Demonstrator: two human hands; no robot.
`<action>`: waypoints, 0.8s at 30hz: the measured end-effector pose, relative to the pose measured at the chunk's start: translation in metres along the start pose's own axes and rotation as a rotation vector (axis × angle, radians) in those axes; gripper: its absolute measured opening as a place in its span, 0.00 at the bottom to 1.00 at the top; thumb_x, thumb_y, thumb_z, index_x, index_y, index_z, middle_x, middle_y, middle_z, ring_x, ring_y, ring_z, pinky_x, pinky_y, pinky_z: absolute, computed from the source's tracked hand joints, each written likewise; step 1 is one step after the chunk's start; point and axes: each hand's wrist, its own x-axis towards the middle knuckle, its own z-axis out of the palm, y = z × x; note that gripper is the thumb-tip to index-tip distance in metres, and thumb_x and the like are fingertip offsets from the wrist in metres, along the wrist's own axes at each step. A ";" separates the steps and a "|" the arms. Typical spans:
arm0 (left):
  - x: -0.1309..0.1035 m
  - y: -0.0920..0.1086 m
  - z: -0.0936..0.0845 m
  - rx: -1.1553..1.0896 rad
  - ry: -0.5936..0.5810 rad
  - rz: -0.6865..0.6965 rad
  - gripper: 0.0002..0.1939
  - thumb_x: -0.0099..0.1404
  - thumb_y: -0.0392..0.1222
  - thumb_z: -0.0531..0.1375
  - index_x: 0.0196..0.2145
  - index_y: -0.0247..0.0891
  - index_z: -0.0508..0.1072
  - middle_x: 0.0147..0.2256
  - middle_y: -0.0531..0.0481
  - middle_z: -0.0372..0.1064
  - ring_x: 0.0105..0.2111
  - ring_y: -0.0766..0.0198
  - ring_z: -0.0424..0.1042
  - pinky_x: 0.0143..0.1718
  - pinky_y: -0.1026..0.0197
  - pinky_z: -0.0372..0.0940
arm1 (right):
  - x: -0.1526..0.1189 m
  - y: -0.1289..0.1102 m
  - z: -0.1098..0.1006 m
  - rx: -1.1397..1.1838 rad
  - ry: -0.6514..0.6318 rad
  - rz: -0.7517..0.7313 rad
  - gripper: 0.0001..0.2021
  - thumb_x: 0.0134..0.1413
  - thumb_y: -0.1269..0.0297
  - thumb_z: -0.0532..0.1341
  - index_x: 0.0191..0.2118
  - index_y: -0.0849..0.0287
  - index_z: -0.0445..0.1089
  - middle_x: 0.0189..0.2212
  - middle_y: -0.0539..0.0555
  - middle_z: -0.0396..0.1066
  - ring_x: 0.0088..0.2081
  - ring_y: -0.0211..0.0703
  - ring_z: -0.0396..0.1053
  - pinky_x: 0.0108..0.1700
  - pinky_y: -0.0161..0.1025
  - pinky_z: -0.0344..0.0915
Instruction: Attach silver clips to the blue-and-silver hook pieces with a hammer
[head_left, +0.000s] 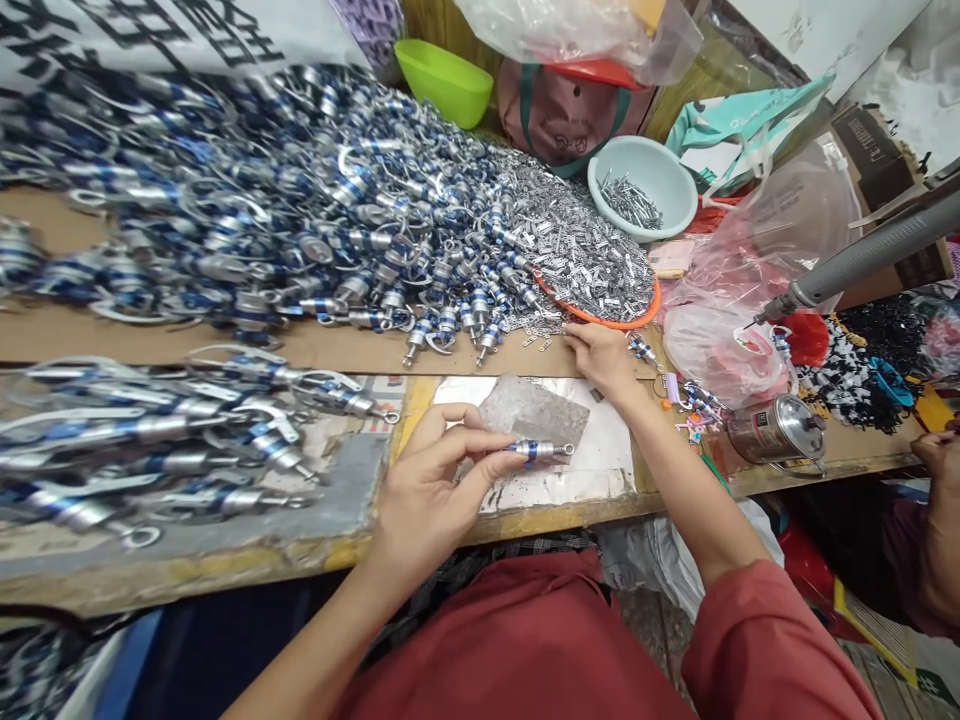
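My left hand (442,475) pinches a small silver-and-blue metal cylinder piece (538,451) with an eyelet at its right end. The piece is level, just over a flat grey block (534,415) on white paper. My right hand (602,358) is at the near edge of a heap of small flat metal links (592,265), partly ringed by an orange rim (645,312). Its fingertips are pressed together beside a few loose links (536,335); whatever lies between them is hidden. Many similar silver-and-blue pieces (360,220) are piled behind, and more with curved levers (165,430) lie at left.
A pale blue bowl (679,190) holds metal pins. At right, a grey power screwdriver (862,255) hangs in from the side, above a metal canister (784,430). A green bowl (442,82) stands at the back. Another person's hand (941,450) shows at the right edge.
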 end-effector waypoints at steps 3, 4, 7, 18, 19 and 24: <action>0.000 0.000 0.000 -0.009 -0.016 0.072 0.03 0.55 0.40 0.63 0.27 0.43 0.78 0.32 0.51 0.68 0.33 0.64 0.69 0.36 0.63 0.65 | -0.009 0.009 0.002 0.117 0.102 0.001 0.16 0.62 0.70 0.49 0.50 0.59 0.69 0.45 0.55 0.74 0.45 0.41 0.71 0.48 0.38 0.65; 0.000 0.001 0.000 -0.023 -0.030 0.094 0.03 0.56 0.39 0.63 0.28 0.43 0.78 0.30 0.51 0.69 0.31 0.65 0.69 0.35 0.63 0.65 | -0.014 0.008 0.001 0.191 0.150 -0.008 0.16 0.61 0.71 0.49 0.50 0.59 0.68 0.45 0.55 0.74 0.45 0.41 0.71 0.48 0.38 0.65; 0.002 0.003 -0.001 -0.037 -0.060 0.135 0.03 0.56 0.37 0.62 0.28 0.43 0.78 0.27 0.52 0.70 0.28 0.66 0.69 0.31 0.64 0.65 | -0.034 -0.010 -0.012 0.445 0.255 -0.045 0.13 0.59 0.70 0.52 0.44 0.57 0.72 0.41 0.53 0.75 0.41 0.40 0.73 0.45 0.38 0.68; 0.004 0.003 -0.002 0.059 -0.084 0.186 0.16 0.57 0.39 0.63 0.45 0.44 0.74 0.26 0.55 0.71 0.27 0.67 0.69 0.35 0.64 0.66 | -0.087 -0.071 -0.052 0.773 0.014 -0.313 0.06 0.55 0.75 0.59 0.30 0.60 0.71 0.29 0.51 0.72 0.34 0.35 0.68 0.39 0.33 0.67; 0.005 0.004 -0.003 0.064 -0.083 0.211 0.14 0.57 0.39 0.63 0.42 0.45 0.75 0.27 0.54 0.72 0.27 0.67 0.70 0.34 0.65 0.66 | -0.087 -0.071 -0.052 0.772 0.012 -0.311 0.06 0.55 0.75 0.59 0.30 0.60 0.71 0.29 0.51 0.71 0.34 0.35 0.68 0.39 0.32 0.67; 0.004 0.010 -0.004 -0.010 -0.067 0.174 0.05 0.55 0.37 0.63 0.30 0.44 0.79 0.26 0.53 0.72 0.26 0.68 0.70 0.29 0.66 0.65 | -0.092 -0.068 -0.049 0.746 0.068 -0.330 0.04 0.57 0.70 0.58 0.34 0.60 0.71 0.31 0.52 0.72 0.36 0.35 0.69 0.40 0.34 0.68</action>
